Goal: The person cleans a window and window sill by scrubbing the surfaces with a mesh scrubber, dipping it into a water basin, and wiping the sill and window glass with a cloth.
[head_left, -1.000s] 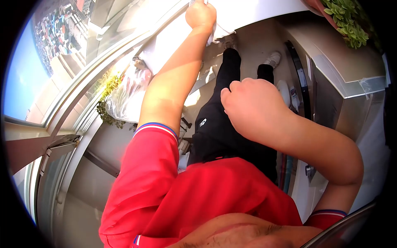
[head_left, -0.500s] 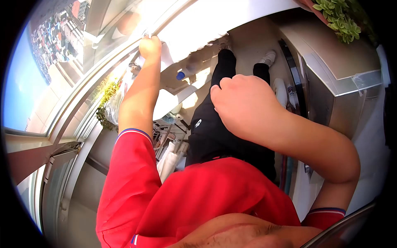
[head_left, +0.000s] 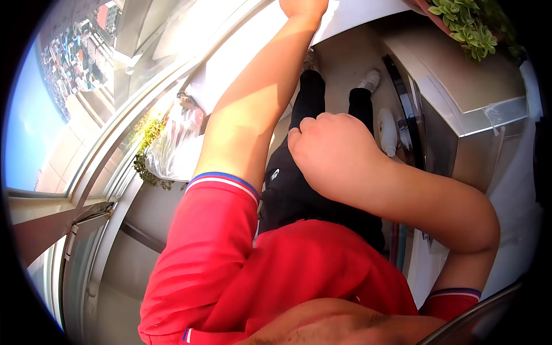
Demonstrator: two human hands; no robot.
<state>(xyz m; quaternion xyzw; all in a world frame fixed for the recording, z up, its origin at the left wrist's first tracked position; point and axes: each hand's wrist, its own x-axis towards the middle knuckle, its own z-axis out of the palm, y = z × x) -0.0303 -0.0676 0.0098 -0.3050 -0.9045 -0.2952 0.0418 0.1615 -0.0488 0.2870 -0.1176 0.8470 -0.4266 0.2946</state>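
At the top edge, my left hand (head_left: 305, 7) reaches out over a white, sunlit surface (head_left: 368, 10) beside the window. The frame cuts off its fingers, so whatever they hold is hidden. My right hand (head_left: 336, 146) is closed in a fist in front of my black trousers (head_left: 282, 195), with its back to the camera. Nothing shows sticking out of it. A clear plastic bag (head_left: 178, 144) lies left of my left forearm, against green and yellow plants (head_left: 150, 135).
A metal window frame (head_left: 92, 164) runs along the left, with buildings (head_left: 80, 54) beyond it. On the right stand a metal-edged cabinet (head_left: 448, 109) and a potted plant (head_left: 466, 26). A white elongated object (head_left: 387, 132) lies by my feet.
My left hand swung left towards the window frame, then back right and up to the top edge. My right fist has shifted slightly left in view and stayed closed.
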